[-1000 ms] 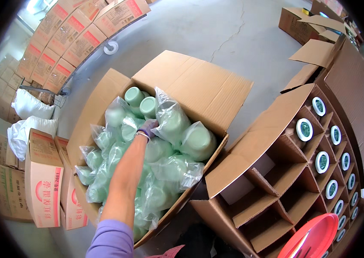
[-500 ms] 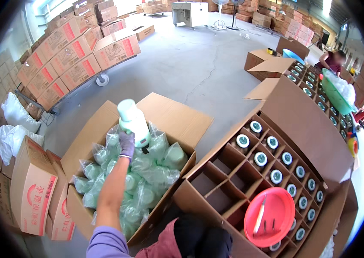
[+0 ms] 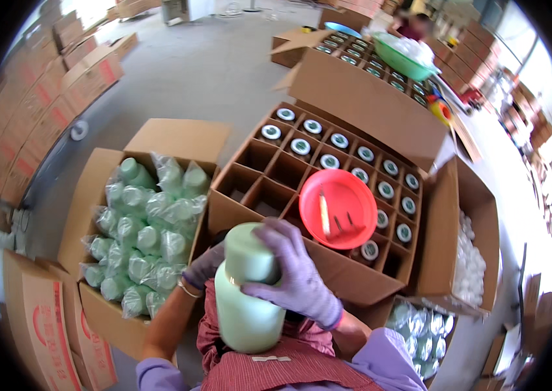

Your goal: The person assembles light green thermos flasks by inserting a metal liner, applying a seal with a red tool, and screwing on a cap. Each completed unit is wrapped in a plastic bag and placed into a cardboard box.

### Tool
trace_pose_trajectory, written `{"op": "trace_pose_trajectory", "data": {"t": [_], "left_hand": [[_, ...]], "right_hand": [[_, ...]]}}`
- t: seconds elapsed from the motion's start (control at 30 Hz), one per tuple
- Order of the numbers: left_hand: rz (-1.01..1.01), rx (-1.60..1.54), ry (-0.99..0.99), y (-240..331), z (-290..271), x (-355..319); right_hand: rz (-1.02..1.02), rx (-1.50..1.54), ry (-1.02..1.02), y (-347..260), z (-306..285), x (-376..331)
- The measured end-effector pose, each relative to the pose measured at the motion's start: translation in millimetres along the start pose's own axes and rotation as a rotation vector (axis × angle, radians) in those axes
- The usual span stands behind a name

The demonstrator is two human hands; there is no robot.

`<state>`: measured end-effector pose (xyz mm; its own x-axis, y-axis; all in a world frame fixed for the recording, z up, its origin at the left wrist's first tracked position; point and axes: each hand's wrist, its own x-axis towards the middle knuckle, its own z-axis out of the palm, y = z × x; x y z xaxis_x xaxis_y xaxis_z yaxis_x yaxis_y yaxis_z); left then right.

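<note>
A pale green vacuum flask (image 3: 244,313) stands upright close in front of my body, over my lap. My right hand (image 3: 295,274), in a purple glove, is closed around its lighter green cup lid (image 3: 244,251), thumb below and fingers over the far side. My left hand (image 3: 205,267), also gloved, grips the flask from its left far side; the flask hides its fingertips. To the left, an open carton (image 3: 74,215) holds several green flasks in clear plastic bags (image 3: 149,238). Ahead lies a divided carton (image 3: 243,210) with several white-and-green round tops (image 3: 311,126) in its compartments.
A red plastic basin (image 3: 347,189) with a white-handled tool and small dark pieces rests on the divided carton. Right of it stands a carton of white round pieces (image 3: 470,260). Farther back are another divided carton, a green basin (image 3: 406,60) and a person (image 3: 412,27).
My left hand has brought the flask from above the left carton to my lap. My right hand has come into view and closed around its lid. The view has swung right.
</note>
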<state>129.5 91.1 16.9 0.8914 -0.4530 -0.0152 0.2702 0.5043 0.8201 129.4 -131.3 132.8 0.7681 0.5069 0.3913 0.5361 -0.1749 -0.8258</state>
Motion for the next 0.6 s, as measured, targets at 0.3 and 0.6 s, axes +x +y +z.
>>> {"op": "trace_pose_trajectory", "data": {"t": [0.3, 0.6], "left_hand": [[0.003, -0.087, 0.410, -45, 49, 2], [0.011, -0.165, 0.106, -82, 13, 24]], "right_hand": [[0.129, 0.404, -0.102, 76, 18, -64], [0.338, 1.576, 0.083, 112, 35, -16]]}}
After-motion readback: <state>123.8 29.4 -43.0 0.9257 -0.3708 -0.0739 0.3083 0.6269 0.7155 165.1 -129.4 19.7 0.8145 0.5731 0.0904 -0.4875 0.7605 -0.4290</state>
